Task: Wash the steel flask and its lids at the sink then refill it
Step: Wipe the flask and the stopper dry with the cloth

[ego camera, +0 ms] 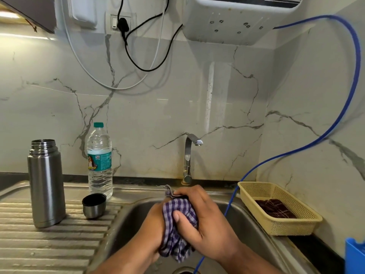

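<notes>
My steel flask (46,184) stands upright and uncapped on the ribbed draining board, well left of the sink (130,218); I cannot see inside it. Near it sits a steel cup lid (94,205), mouth up, its dark inside showing no contents. Just behind the lid stands a plastic water bottle (100,161) with a green cap, nearly full of clear water. To the right of the sink, a yellow basket (286,226) holds a dark folded cloth (275,208). Over the basin, both my hands clasp a bunched purple checked cloth (177,230). My left hand (153,226) cups it from the left, while my right hand (205,220) wraps over it, thumb pressed in. Whether the cloth wraps anything is hidden.
</notes>
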`<state>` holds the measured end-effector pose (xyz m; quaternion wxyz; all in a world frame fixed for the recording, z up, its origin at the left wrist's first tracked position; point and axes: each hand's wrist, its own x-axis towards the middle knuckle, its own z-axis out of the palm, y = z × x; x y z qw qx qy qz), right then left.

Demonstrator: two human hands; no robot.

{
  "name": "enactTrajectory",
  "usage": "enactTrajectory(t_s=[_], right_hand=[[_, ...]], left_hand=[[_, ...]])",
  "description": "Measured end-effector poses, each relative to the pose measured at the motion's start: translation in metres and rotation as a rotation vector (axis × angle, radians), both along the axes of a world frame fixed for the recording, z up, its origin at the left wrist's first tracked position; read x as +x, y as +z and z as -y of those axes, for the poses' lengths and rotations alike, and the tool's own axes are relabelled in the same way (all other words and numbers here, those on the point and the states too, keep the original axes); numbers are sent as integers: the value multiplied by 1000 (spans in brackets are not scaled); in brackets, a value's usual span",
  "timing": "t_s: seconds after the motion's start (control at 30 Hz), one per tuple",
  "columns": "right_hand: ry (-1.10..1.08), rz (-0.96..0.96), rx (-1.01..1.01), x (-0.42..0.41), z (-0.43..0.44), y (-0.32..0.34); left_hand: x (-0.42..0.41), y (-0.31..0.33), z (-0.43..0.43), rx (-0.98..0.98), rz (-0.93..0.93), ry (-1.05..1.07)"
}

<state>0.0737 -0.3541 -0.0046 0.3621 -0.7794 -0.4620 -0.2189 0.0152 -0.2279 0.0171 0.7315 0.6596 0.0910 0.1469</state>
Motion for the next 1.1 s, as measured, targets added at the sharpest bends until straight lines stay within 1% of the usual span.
enactTrajectory(t_s=[0.07, 0.13, 0.17, 0.2, 0.27, 0.3, 0.33, 0.37, 0.4, 0.47, 0.5, 0.53, 0.57, 0.6, 0.67, 0.73, 0.8, 0.83, 0.9, 0.93, 0.97, 1.0, 1.03, 1.07, 1.1], right_hand=[[-50, -89, 44, -3, -7, -3], [-92, -208, 71, -5, -12, -2], [-123, -322, 87, -5, -14, -1], [-164, -492, 107, -8, -17, 2], [-175, -974, 169, -12, -23, 5], [-126, -1191, 219, -14, -24, 7], [-72, -1352, 274, -15, -23, 9], [-22, -1462, 309, -14, -21, 11], [25, -1535, 323, -13, -18, 12], [79, -1577, 335, -13, -14, 15], [61, -1532, 337, -12, -14, 15], [2, -1431, 339, -11, -15, 14], [-75, -1292, 345, -9, -16, 12], [-147, -1136, 352, -8, -18, 10], [-268, -850, 334, -8, -19, 7], [-313, -642, 322, -10, -17, 5], [-278, -511, 309, -14, -19, 4], [-250, -432, 306, -14, -20, 2], [-208, -215, 253, -11, -19, -2], [-175, -97, 218, -8, -17, -4], [-116, 13, 193, -6, -14, -4], [-49, 114, 179, -3, -11, -4], [12, 195, 183, -1, -9, -4], [47, 240, 199, 1, -6, -5], [54, 239, 217, 3, -5, -5]], left_hand=[[-2, -7, -6, 235, 84, 53], [-5, -12, -13, 590, 209, 80], [-5, -13, -15, 778, 281, 139], [-2, -18, -20, 948, 389, 194], [7, -24, -26, 1156, 445, 199], [13, -29, -29, 1213, 396, 208], [18, -32, -29, 1270, 411, 242], [23, -35, -27, 1301, 463, 277], [23, -34, -23, 1361, 510, 319], [21, -30, -19, 1382, 457, 330], [21, -29, -17, 1296, 464, 336], [21, -28, -17, 1223, 432, 308], [21, -25, -17, 1181, 380, 297], [20, -23, -15, 1203, 324, 318], [20, -20, -12, 1214, 283, 317], [22, -25, -17, 1076, 244, 280], [23, -28, -21, 809, 191, 169], [23, -25, -23, 608, 147, 118], [15, -16, -23, 118, -66, -35], [9, -10, -25, -94, -190, -140], [5, -7, -28, -232, -302, -248], [2, -5, -29, -305, -384, -357], [2, -7, -31, -340, -410, -409], [3, -10, -30, -338, -388, -428], [1, -7, -25, -327, -362, -395]])
